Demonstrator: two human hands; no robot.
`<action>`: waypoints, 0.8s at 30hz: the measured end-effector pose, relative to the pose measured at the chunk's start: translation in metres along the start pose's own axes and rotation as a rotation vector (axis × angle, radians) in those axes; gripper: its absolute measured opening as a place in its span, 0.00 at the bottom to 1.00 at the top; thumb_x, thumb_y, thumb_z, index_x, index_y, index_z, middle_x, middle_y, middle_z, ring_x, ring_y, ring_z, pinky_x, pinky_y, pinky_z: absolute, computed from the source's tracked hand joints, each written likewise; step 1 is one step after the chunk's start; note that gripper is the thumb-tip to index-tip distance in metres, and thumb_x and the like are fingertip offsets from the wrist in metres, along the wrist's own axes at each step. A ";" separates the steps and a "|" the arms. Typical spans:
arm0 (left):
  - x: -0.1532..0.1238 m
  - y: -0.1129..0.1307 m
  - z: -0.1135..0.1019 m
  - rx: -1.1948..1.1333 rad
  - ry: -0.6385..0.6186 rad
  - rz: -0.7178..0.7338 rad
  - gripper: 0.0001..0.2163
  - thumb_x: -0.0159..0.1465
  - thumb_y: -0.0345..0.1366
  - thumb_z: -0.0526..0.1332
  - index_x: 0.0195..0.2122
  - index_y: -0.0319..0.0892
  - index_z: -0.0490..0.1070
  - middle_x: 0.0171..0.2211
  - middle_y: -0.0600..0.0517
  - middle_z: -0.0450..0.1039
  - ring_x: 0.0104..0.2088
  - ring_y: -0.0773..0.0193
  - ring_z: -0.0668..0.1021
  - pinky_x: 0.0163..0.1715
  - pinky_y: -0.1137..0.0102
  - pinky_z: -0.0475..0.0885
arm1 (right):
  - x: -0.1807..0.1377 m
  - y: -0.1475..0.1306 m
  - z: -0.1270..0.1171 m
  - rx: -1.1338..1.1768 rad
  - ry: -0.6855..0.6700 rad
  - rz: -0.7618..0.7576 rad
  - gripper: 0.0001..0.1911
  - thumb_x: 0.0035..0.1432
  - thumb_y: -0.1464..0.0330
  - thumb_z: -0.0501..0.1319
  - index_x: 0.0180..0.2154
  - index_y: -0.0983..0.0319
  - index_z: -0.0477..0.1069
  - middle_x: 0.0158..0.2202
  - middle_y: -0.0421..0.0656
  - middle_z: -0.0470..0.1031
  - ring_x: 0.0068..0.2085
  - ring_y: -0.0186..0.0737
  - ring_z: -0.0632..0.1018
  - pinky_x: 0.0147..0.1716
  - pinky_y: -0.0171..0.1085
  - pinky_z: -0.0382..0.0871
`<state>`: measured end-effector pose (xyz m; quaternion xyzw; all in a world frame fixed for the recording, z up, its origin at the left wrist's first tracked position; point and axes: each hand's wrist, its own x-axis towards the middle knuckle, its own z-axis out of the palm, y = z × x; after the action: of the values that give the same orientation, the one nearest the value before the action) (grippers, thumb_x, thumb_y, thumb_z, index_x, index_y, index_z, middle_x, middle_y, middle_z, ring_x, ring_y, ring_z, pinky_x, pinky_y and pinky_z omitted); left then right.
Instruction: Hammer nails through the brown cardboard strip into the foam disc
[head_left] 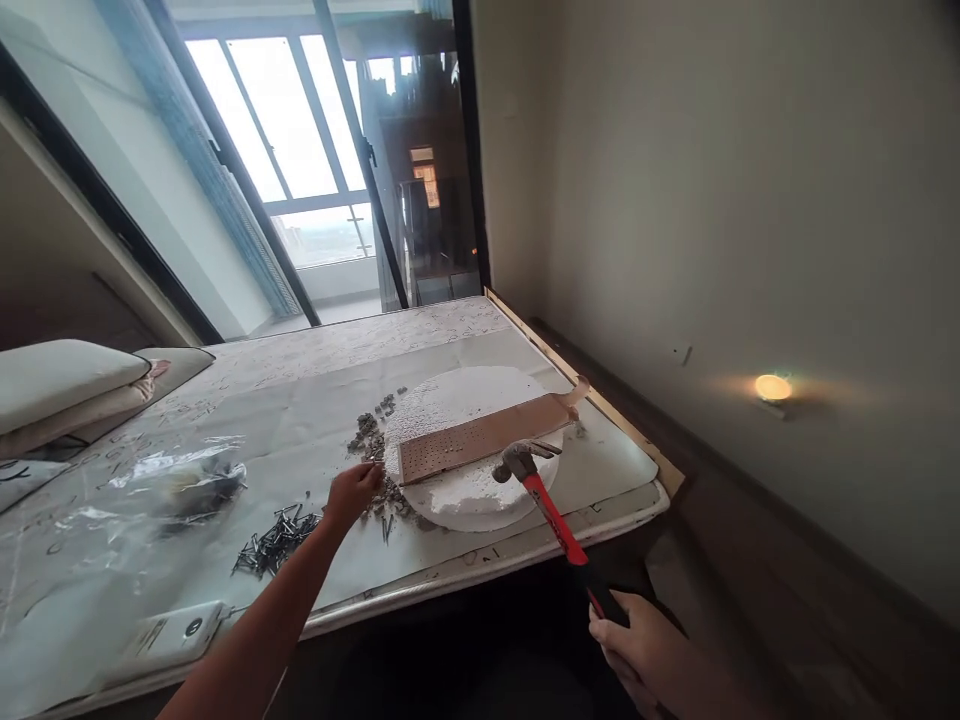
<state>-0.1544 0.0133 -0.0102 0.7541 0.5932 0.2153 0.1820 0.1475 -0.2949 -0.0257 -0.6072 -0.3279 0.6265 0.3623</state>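
My right hand (645, 645) grips the black end of a red-handled claw hammer (551, 510); its steel head rests on a white round foam disc (465, 400). A long brown wooden strip (480, 440) studded with small holes lies across the disc. My left hand (352, 492) reaches to the disc's left edge, fingers pinched together at a scatter of small nails (371, 435); what it holds is too small to make out.
A pile of dark nails (274, 540) and a crumpled plastic bag (191, 480) lie on the paper-covered table (300, 400). A white device (176, 635) sits near the front edge. Cushions (67, 385) lie far left; a wall (750, 200) stands right.
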 end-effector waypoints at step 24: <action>0.061 0.100 0.114 -0.004 -0.032 0.294 0.19 0.61 0.43 0.51 0.18 0.39 0.68 0.22 0.51 0.69 0.23 0.67 0.69 0.27 0.73 0.59 | 0.019 0.003 -0.028 0.122 0.051 0.120 0.08 0.49 0.64 0.56 0.27 0.60 0.57 0.13 0.28 0.50 0.11 0.23 0.51 0.12 0.27 0.44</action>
<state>0.0012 0.0474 -0.0469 0.8358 0.4730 0.2288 0.1593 0.1751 -0.2809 -0.0401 -0.6184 -0.2430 0.6501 0.3687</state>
